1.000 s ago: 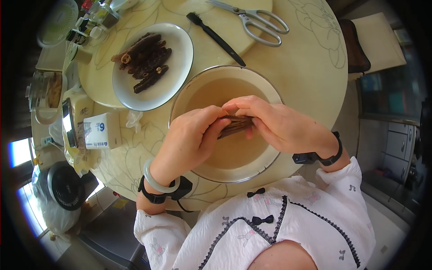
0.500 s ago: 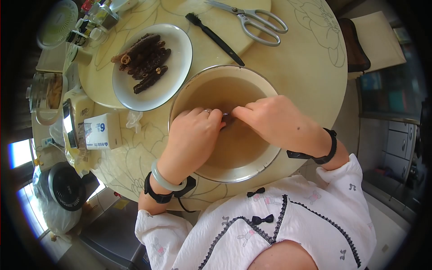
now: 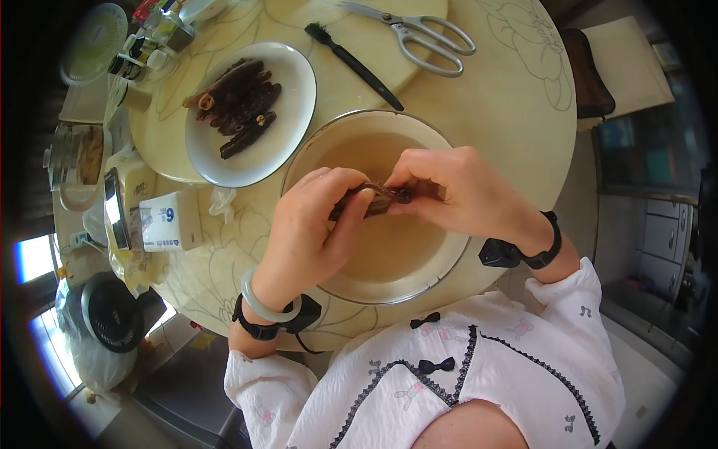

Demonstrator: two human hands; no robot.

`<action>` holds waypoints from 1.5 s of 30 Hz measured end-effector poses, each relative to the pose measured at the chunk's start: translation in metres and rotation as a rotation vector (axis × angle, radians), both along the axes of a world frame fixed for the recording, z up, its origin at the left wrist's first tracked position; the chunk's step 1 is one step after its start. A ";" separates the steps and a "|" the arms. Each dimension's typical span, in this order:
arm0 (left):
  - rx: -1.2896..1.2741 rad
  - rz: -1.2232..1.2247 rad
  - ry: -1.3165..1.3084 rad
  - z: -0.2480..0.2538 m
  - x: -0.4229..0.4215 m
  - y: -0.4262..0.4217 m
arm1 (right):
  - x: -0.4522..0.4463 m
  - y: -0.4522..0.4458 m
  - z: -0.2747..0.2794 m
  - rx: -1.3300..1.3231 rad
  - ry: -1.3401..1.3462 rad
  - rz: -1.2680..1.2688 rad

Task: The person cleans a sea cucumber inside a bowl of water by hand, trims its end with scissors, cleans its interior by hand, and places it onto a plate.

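Observation:
Over an enamel basin point(image 3: 407, 294) of cloudy brownish water, both hands grip a dark brown sea cucumber point(image 3: 379, 202). My left hand point(image 3: 310, 224) holds its left part, thumb on top and fingers wrapped behind. At its other end, my right hand point(image 3: 467, 191) pinches with thumb and fingers. A paler inner side shows between the hands; part of the body is hidden by the fingers. On a white plate point(image 3: 292, 93) beyond the basin lie several dark sea cucumbers point(image 3: 235, 97).
A black brush point(image 3: 357, 69) and grey-handled scissors point(image 3: 428, 41) lie behind the basin. At left stand a tissue pack point(image 3: 170, 221), a glass pot point(image 3: 78, 153) and small jars point(image 3: 157, 60). The round table point(image 3: 516, 135) has a curved edge at right.
Both hands have risen from the water, bringing the sea cucumber into view. My left hand has turned so its thumb shows on top. The right has shifted slightly up.

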State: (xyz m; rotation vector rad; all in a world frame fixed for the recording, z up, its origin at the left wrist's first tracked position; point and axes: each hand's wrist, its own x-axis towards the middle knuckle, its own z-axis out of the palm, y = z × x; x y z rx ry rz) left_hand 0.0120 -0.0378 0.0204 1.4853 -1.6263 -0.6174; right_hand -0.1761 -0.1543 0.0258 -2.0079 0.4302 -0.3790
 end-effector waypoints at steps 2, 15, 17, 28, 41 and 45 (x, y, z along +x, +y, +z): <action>0.047 0.014 0.057 0.002 0.000 0.002 | 0.002 0.001 0.008 0.106 0.062 0.025; 0.182 0.046 0.212 0.003 0.002 0.003 | 0.006 0.004 0.012 0.525 0.104 0.032; 0.174 0.054 0.219 0.002 0.003 0.003 | 0.006 0.005 0.009 0.522 0.091 0.038; 0.155 0.087 0.271 0.001 0.002 0.003 | 0.006 0.001 0.011 0.675 0.114 0.075; -0.047 0.101 0.064 0.005 -0.013 0.006 | 0.006 0.004 0.019 0.888 0.076 0.045; -0.004 0.126 0.209 -0.001 -0.010 0.005 | 0.008 0.009 0.015 0.859 0.042 0.006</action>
